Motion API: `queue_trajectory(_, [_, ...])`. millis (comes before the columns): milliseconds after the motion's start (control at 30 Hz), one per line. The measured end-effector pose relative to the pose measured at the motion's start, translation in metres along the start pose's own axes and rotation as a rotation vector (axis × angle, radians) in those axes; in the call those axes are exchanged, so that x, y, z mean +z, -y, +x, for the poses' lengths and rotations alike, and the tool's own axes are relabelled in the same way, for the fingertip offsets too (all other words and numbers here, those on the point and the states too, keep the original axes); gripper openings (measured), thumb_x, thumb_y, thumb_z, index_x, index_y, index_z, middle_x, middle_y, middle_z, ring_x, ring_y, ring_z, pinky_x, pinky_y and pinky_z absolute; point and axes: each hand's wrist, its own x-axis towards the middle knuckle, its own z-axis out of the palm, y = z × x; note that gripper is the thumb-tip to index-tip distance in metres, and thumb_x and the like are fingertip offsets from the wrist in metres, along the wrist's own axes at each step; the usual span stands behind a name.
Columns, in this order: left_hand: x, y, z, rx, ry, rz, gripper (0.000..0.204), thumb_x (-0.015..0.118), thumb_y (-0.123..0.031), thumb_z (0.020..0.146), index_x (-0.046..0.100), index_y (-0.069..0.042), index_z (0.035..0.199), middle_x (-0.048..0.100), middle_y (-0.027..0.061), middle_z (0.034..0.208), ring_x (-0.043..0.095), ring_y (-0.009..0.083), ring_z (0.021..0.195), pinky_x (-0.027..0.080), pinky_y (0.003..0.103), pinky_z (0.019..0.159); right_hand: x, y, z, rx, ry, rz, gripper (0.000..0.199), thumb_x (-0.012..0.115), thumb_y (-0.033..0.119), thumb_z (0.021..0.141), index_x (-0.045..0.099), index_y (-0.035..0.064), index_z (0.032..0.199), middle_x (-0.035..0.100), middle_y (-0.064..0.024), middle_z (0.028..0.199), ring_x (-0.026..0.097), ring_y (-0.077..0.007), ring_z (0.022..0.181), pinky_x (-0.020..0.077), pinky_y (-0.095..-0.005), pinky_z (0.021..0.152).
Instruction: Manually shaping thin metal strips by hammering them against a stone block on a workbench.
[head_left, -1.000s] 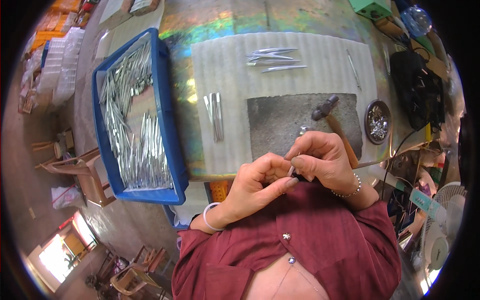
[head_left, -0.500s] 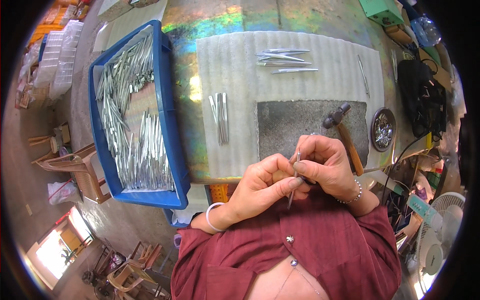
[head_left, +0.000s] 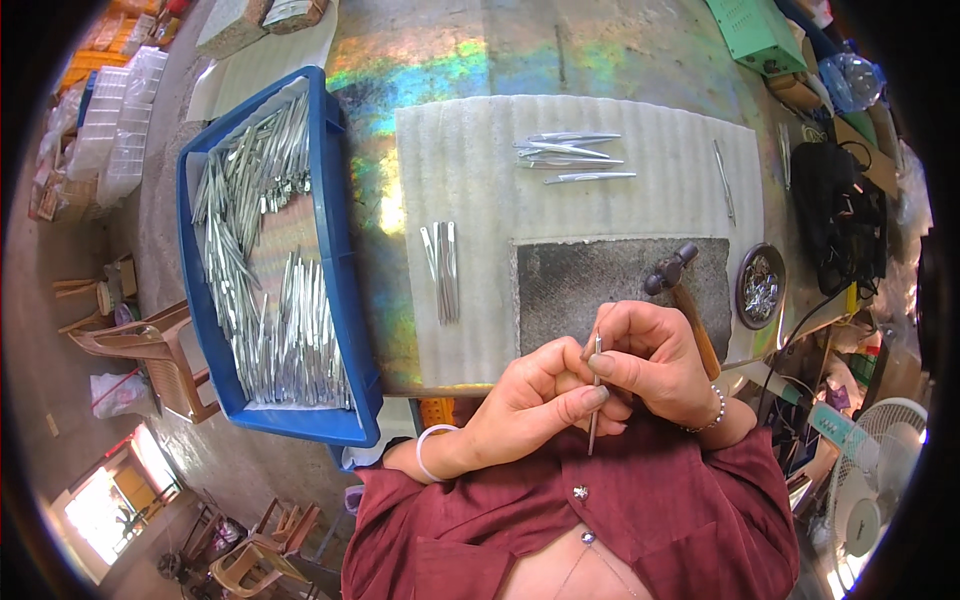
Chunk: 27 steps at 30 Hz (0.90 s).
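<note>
Close to my chest, a slim pointed metal piece (head_left: pixel 592 436) stands nearly upright between my two hands. My left hand (head_left: pixel 545 392) pinches its lower part between thumb and fingers. Higher up, the thumb and fingers of my right hand (head_left: pixel 652 362) close on the same piece. Just beyond the hands lies a dark grey rectangular pad (head_left: pixel 575 285). Across its right side rests a hammer (head_left: pixel 697 325) with a wooden handle. Several similar silver pieces (head_left: pixel 570 157) lie on the white foam sheet (head_left: pixel 480 200) at the far middle, with another bunch (head_left: pixel 446 275) at the left.
On the left, a blue tray (head_left: pixel 338 260) holds many slim metal pieces. A round dark dish (head_left: pixel 743 305) of small shiny bits sits right of the pad. Farther right are a black bag (head_left: pixel 842 215) and a white fan (head_left: pixel 870 470). A green box (head_left: pixel 757 35) stands far right.
The table and its things appear lower in the view. Both hands keep their grip on the metal piece, which now stands straighter.
</note>
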Motion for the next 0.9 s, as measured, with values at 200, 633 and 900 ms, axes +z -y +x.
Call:
queue_trajectory(200, [0.001,-0.001,-0.002,0.006,-0.030,0.015,0.011,0.048,-0.009,0.095,0.041,-0.001,0.100,0.063,0.0141,0.095,0.063,0.0189,0.091,0.054,0.033,0.082,0.001,-0.001,0.004,-0.042,0.037,-0.058,0.005,0.058,0.003,0.089,0.055,-0.0004,0.091,0.056,-0.0005,0.084,0.054,-0.0050,0.075,0.0451,-0.0204,0.064])
queue_trajectory(633, [-0.006,-0.002,-0.009,0.021,-0.033,-0.029,0.011,0.048,-0.007,0.095,0.041,-0.001,0.102,0.064,0.0144,0.095,0.065,0.0205,0.088,0.054,0.031,0.079,0.014,0.006,0.012,0.046,0.033,-0.073,0.004,0.057,0.002,0.088,0.055,-0.0002,0.088,0.051,-0.0026,0.085,0.050,-0.0052,0.073,0.0399,-0.0183,0.062])
queue_trajectory(900, [-0.007,-0.005,-0.008,0.045,0.001,-0.003,0.014,0.048,-0.010,0.095,0.042,-0.001,0.104,0.063,0.0144,0.095,0.065,0.0210,0.088,0.054,0.033,0.079,0.017,0.005,0.013,-0.054,0.029,-0.167,0.004,0.058,0.003,0.087,0.056,-0.0002,0.088,0.051,-0.0027,0.084,0.049,-0.0060,0.071,0.0399,-0.0195,0.062])
